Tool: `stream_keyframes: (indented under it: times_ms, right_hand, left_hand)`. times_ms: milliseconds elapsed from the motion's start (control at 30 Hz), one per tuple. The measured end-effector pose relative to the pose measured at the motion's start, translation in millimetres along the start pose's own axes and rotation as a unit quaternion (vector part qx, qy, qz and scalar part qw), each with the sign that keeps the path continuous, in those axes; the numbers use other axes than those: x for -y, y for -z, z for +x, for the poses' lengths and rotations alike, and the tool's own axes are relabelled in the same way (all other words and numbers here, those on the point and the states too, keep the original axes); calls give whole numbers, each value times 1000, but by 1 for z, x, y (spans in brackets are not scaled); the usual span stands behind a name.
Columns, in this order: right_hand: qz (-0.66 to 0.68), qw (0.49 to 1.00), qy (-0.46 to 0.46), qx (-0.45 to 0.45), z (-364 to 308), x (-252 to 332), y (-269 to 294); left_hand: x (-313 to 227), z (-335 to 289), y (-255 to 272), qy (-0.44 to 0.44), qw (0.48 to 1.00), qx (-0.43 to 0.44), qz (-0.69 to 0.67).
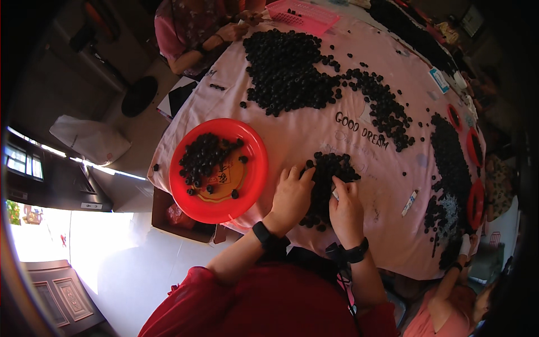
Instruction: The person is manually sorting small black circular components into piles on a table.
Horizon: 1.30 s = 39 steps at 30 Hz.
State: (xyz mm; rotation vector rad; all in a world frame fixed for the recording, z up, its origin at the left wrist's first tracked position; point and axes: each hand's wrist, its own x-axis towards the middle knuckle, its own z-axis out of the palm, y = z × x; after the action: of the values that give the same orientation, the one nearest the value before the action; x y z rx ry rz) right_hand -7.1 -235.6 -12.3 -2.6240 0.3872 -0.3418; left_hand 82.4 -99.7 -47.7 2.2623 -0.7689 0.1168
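Observation:
A small heap of black, round, bead-like pieces (pixel 331 168) lies on the pink cloth in front of me, between my two hands. At its left edge rests my left hand (pixel 293 191), fingers apart and fingertips touching the outer pieces. My right hand (pixel 346 210) is at the heap's right side with fingers curled together; a whitish bit shows at them, too small to name. Left of my left hand, a red round plate (pixel 257 163) carries a cluster of the same black pieces (pixel 205 157) and a few loose ones.
A large black pile (pixel 289 73) spreads over the far cloth (pixel 224 106), beside a pink basket (pixel 306 19). Another long pile (pixel 449 151) and red plates (pixel 476 205) lie right. A marker-like stick (pixel 410 203) lies nearer. People work at the far left (pixel 193 33) and lower right (pixel 449 309).

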Motion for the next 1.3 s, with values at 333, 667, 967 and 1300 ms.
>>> stream_keyframes:
  times_ms: [333, 667, 967, 1300]
  right_hand:
    - [37, 998, 39, 40, -8, 19, 4]
    - [119, 992, 30, 24, -18, 3, 28]
    - [33, 996, 78, -15, 16, -32, 35]
    - [-64, 991, 115, 8, 70, -74, -2]
  left_hand:
    - [-4, -18, 26, 5, 999, 39, 4]
    - [-9, -32, 51, 23, 999, 21, -38]
    - [-10, -35, 48, 54, 996, 23, -62]
    - [-14, 37, -19, -25, 1000, -5, -14]
